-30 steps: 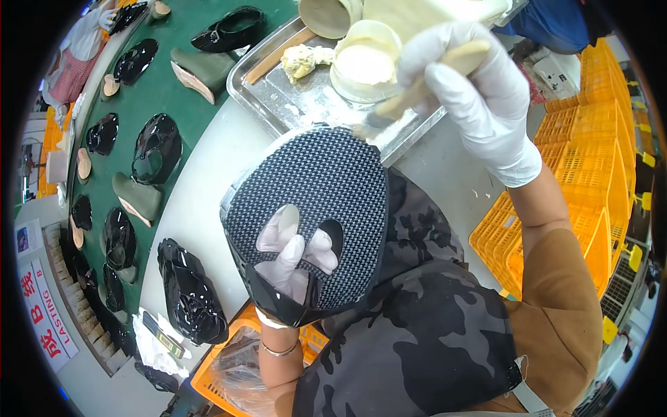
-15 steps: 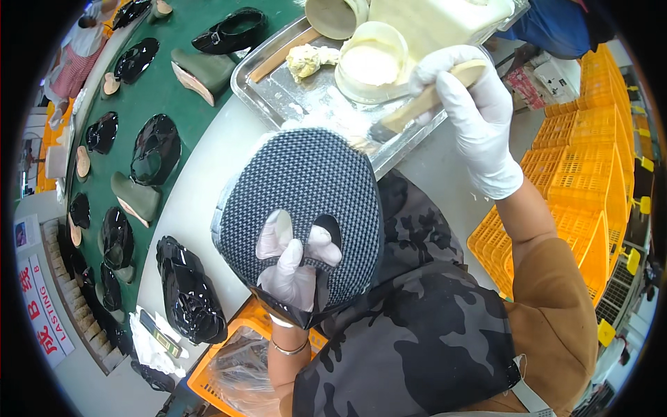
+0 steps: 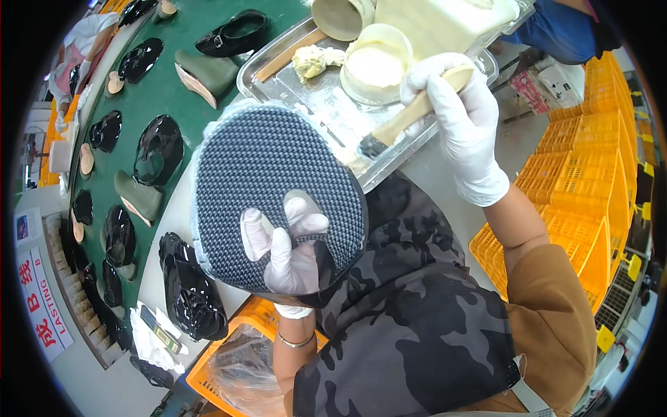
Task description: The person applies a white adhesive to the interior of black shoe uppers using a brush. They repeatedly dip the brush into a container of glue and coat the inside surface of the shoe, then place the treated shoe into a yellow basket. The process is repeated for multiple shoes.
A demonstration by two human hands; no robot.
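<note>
The mesh piece [image 3: 267, 198] sits over the desk [image 3: 174, 229] edge, with the metal tray [image 3: 306, 104] at its 1 o'clock. In the tray, a round tub [image 3: 375, 66] stands at 3 o'clock of a lump [image 3: 310, 61]. Shoe parts [image 3: 158, 149] lie at 9 o'clock; stacked crates [image 3: 590, 187] at 3 o'clock.

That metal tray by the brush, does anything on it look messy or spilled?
Yes, a little. The metal tray has pale smears across its bare floor, and a lumpy off-white wad lies loose beside the round tub of white paste. The brush in the right hand has paste-caked bristles. Nothing is tipped over.
</note>
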